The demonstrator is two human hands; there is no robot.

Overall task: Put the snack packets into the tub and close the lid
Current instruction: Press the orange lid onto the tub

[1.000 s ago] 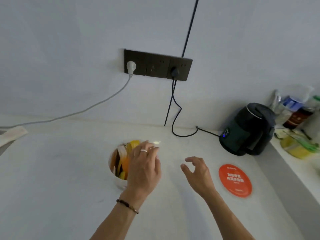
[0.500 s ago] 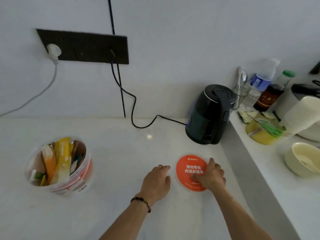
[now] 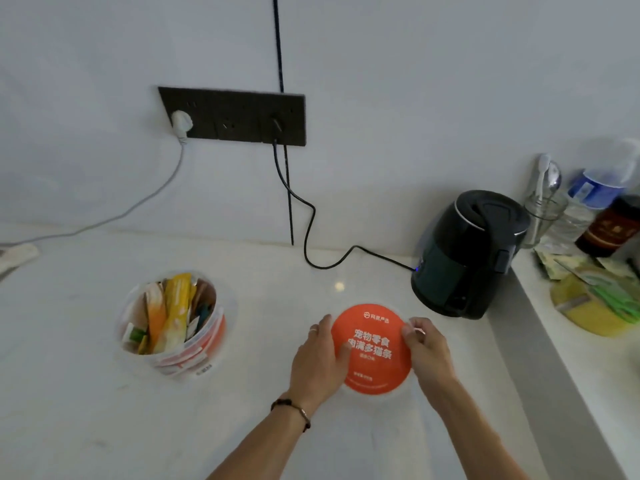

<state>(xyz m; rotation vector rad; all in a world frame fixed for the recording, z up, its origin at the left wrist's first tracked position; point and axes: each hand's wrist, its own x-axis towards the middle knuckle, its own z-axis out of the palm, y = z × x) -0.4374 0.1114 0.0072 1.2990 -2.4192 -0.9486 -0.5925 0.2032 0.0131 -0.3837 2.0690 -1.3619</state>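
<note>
A clear round tub (image 3: 207,344) with an orange label stands open on the white counter, left of centre. Several snack packets (image 3: 173,311), orange, yellow and white, stick up inside it. The round orange lid (image 3: 372,348) with white print is held just above the counter, to the right of the tub. My left hand (image 3: 318,362) grips the lid's left edge, thumb on top. My right hand (image 3: 427,355) grips its right edge.
A black electric kettle (image 3: 467,254) stands behind the lid, its cord (image 3: 311,230) running to a dark wall socket strip (image 3: 235,116). A raised ledge at the right holds a spoon jar (image 3: 543,213), bottles (image 3: 609,223) and a yellow dish (image 3: 588,306).
My left hand left the tub and moved right. Both hands reached the orange lid, took hold of its edges and raised it slightly. The view panned right, then back left.
</note>
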